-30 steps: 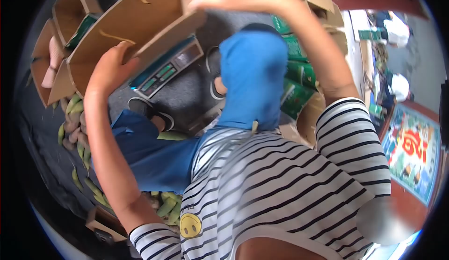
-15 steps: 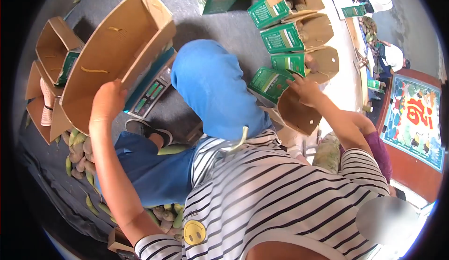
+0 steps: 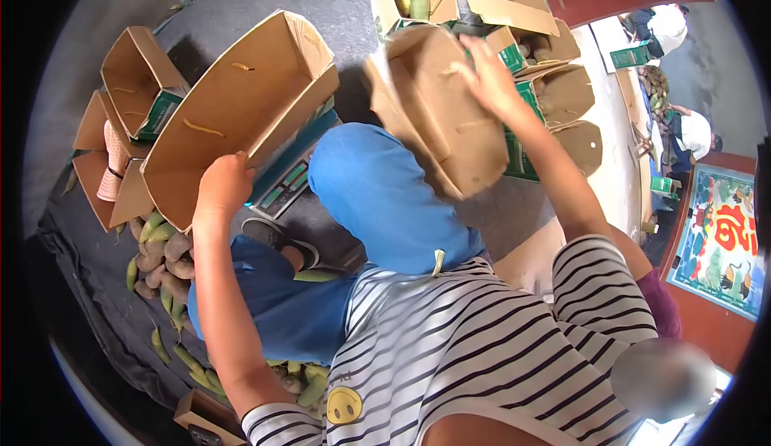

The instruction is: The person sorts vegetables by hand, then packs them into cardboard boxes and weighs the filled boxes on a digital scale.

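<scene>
Head view: right hand (image 3: 487, 77) lifts empty carton (image 3: 438, 113).

Open box (image 3: 241, 117) on scale (image 3: 283, 185) (mangoes (image 3: 165, 249) left below).

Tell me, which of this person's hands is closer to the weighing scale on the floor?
Left. The left hand grips the rim of the big open box sitting on the scale, right beside it. The right hand is raised farther off, holding another cardboard box.
</scene>
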A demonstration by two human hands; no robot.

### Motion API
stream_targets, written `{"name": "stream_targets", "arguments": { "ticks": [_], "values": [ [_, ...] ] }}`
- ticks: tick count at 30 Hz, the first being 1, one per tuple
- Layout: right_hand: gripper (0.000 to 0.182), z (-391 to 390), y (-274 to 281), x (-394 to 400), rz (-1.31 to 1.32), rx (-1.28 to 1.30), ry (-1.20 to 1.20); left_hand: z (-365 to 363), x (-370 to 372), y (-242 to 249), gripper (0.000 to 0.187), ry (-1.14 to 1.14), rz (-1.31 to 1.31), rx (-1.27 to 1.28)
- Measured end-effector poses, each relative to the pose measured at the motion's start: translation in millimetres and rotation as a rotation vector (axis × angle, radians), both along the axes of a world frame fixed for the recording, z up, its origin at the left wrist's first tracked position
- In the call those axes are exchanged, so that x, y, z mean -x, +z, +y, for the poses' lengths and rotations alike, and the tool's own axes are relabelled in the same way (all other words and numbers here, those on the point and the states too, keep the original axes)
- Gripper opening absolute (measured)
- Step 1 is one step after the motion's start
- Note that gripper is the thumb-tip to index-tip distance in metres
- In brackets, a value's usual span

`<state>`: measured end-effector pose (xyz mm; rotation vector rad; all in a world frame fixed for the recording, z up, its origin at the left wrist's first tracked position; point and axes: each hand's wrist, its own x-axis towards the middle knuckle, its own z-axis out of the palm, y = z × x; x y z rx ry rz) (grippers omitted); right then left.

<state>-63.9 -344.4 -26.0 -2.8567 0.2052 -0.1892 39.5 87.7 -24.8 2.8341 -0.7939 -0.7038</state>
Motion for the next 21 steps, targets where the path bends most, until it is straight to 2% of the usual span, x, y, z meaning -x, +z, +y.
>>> {"name": "stream_targets", "arguments": {
  "ticks": [1,3,5,7,11,13,15,16,19,21],
  "values": [
    [0.055,19,7,16,0.235,-0.158,-0.082,0,-1,1,0.019,0.006,-0.007,-0.008],
    [0.073,39,-33,69,0.268,-0.367,0.049,0,0,4,0.019,0.019,-0.016,-0.021],
    [0.075,72,-34,87,0.635,-0.332,-0.040,-3,2,8,0.017,0.041,-0.011,-0.041],
    [0.070,94,-62,103,0.540,-0.199,0.002,-3,1,8,0.017,0.049,-0.021,-0.044],
    [0.037,105,-97,96,0.433,-0.195,-0.059,-3,1,6,0.018,0.066,-0.011,-0.038],
    [0.026,83,-162,107,0.352,-0.335,-0.139,2,0,0,0.020,0.041,-0.008,-0.037],
    [0.011,92,-106,94,0.228,-0.090,-0.042,3,1,0,0.022,0.018,-0.004,0.000],
    [0.010,91,-91,97,0.093,-0.123,-0.032,4,1,3,0.022,0.015,-0.007,0.001],
    [0.017,83,-40,122,0.086,-0.128,0.006,3,-1,4,0.022,0.026,0.037,-0.047],
    [0.019,90,17,135,0.139,-0.131,0.016,4,-1,-1,0.021,0.031,0.049,-0.068]
  ]
}}
